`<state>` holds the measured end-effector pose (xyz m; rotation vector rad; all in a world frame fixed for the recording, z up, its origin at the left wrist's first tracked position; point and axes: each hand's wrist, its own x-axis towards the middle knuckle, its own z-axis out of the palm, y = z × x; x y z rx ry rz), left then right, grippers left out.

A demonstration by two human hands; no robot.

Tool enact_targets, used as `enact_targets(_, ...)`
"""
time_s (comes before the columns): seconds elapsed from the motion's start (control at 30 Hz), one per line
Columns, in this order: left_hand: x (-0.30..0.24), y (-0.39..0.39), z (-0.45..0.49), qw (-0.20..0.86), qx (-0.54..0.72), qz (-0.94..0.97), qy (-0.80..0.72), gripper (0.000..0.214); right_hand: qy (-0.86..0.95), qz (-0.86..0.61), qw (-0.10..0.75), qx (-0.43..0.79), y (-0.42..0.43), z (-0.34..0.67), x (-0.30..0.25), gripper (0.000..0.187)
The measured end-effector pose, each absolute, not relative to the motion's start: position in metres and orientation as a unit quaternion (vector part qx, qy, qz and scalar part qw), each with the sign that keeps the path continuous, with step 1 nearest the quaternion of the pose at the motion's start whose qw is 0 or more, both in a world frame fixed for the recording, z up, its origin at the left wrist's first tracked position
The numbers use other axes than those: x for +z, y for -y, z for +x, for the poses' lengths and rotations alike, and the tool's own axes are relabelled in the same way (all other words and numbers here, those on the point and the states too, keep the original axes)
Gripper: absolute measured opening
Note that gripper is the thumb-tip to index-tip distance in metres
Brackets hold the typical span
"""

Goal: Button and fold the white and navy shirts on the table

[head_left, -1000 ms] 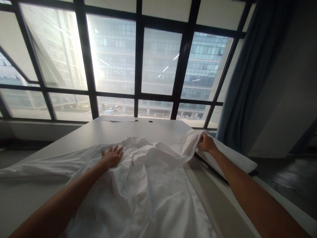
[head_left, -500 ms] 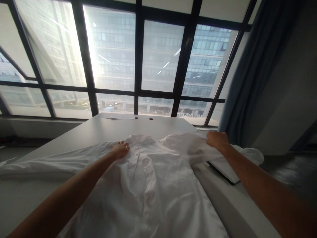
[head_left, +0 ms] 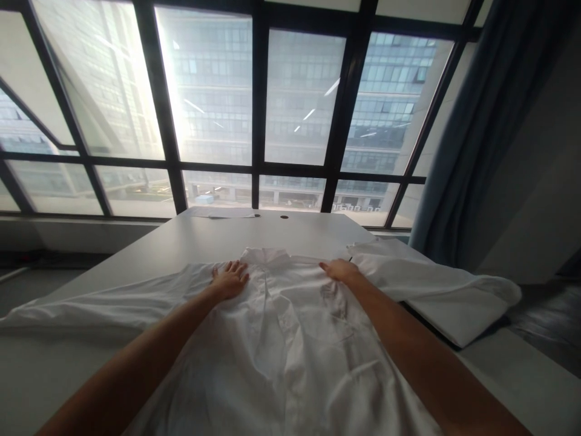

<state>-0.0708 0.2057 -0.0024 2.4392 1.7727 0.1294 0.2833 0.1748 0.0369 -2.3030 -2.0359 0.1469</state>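
Observation:
A white button-up shirt (head_left: pixel 281 339) lies spread on a pale grey table (head_left: pixel 190 242), collar (head_left: pixel 267 257) pointing away from me. My left hand (head_left: pixel 229 280) rests flat on the shirt's left shoulder, fingers stretched out. My right hand (head_left: pixel 338 269) lies palm down on the right shoulder, fingers flat on the cloth. The left sleeve (head_left: pixel 91 303) runs out to the left. The right sleeve (head_left: pixel 436 284) is laid out to the right over the table's edge.
A dark flat object (head_left: pixel 431 327) shows under the right sleeve. A sheet of paper (head_left: pixel 224 212) and a round hole (head_left: pixel 284 216) sit at the table's far end. Large windows (head_left: pixel 254 103) stand behind, a blue curtain (head_left: pixel 476 139) hangs at right.
My right hand has let go of the right sleeve, which now lies spread out, and has moved left onto the shoulder. My left hand has stayed on the left shoulder.

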Motion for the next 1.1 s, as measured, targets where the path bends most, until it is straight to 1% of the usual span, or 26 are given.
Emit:
enact_targets(0.1,0.006,-0.215,-0.064,0.049,0.101,0.794,-0.597,0.048,0.606,-0.795,0.027,-0.014,-0.184,0.265,0.045,0.040)
enact_targets(0.17,0.013,-0.226,-0.055,0.040,0.152,0.768,-0.621,0.047,0.632,-0.772,0.062,-0.031,-0.193,0.240,0.046,0.040)
enact_targets(0.23,0.018,-0.237,-0.045,0.036,0.188,0.740,-0.645,0.050,0.664,-0.739,0.119,-0.006,-0.205,0.214,0.043,0.043)
enact_targets(0.3,0.019,-0.247,-0.037,0.028,0.199,0.729,-0.655,0.052,0.675,-0.717,0.169,0.037,-0.220,0.193,0.037,0.053)
enact_targets(0.37,0.016,-0.254,-0.032,0.016,0.187,0.737,-0.649,0.056,0.677,-0.707,0.194,0.070,-0.236,0.179,0.031,0.063)
enact_targets(0.4,0.014,-0.257,-0.030,0.011,0.177,0.747,-0.641,0.060,0.678,-0.703,0.200,0.083,-0.243,0.175,0.028,0.064)
enact_targets(0.43,0.012,-0.259,-0.029,0.008,0.167,0.759,-0.629,0.064,0.679,-0.699,0.203,0.095,-0.248,0.172,0.026,0.062)
enact_targets(0.5,0.010,-0.261,-0.028,0.000,0.158,0.778,-0.608,0.064,0.681,-0.691,0.213,0.116,-0.255,0.168,0.023,0.045)
enact_targets(0.57,0.011,-0.260,-0.030,-0.020,0.174,0.783,-0.597,0.053,0.675,-0.682,0.247,0.137,-0.254,0.168,0.022,0.027)
enact_targets(0.67,0.014,-0.254,-0.035,-0.044,0.242,0.766,-0.594,0.033,0.652,-0.653,0.333,0.196,-0.241,0.171,0.022,0.012)
enact_targets(0.7,0.015,-0.251,-0.037,-0.039,0.266,0.759,-0.594,0.029,0.643,-0.638,0.361,0.221,-0.235,0.173,0.022,0.012)
enact_targets(0.77,0.014,-0.244,-0.042,-0.009,0.299,0.749,-0.592,0.026,0.626,-0.614,0.404,0.260,-0.222,0.176,0.019,0.024)
enact_targets(0.83,0.011,-0.237,-0.046,0.028,0.313,0.741,-0.593,0.027,0.613,-0.614,0.428,0.252,-0.210,0.178,0.013,0.036)
enact_targets(0.87,0.009,-0.234,-0.047,0.040,0.321,0.734,-0.597,0.029,0.611,-0.621,0.435,0.228,-0.206,0.178,0.009,0.038)
enact_targets(0.9,0.006,-0.232,-0.048,0.047,0.331,0.726,-0.601,0.031,0.613,-0.627,0.440,0.194,-0.201,0.178,0.006,0.038)
enact_targets(0.97,0.001,-0.229,-0.047,0.055,0.359,0.705,-0.609,0.031,0.623,-0.624,0.454,0.128,-0.196,0.179,-0.002,0.029)
enact_targets(1.03,-0.003,-0.229,-0.046,0.069,0.398,0.686,-0.605,0.025,0.627,-0.605,0.479,0.109,-0.195,0.180,-0.008,0.020)
enact_targets(1.07,-0.005,-0.229,-0.046,0.082,0.422,0.676,-0.598,0.019,0.628,-0.592,0.491,0.119,-0.195,0.181,-0.011,0.026)
enact_targets(1.1,-0.007,-0.230,-0.045,0.099,0.448,0.665,-0.589,0.016,0.628,-0.580,0.501,0.137,-0.196,0.183,-0.013,0.037)
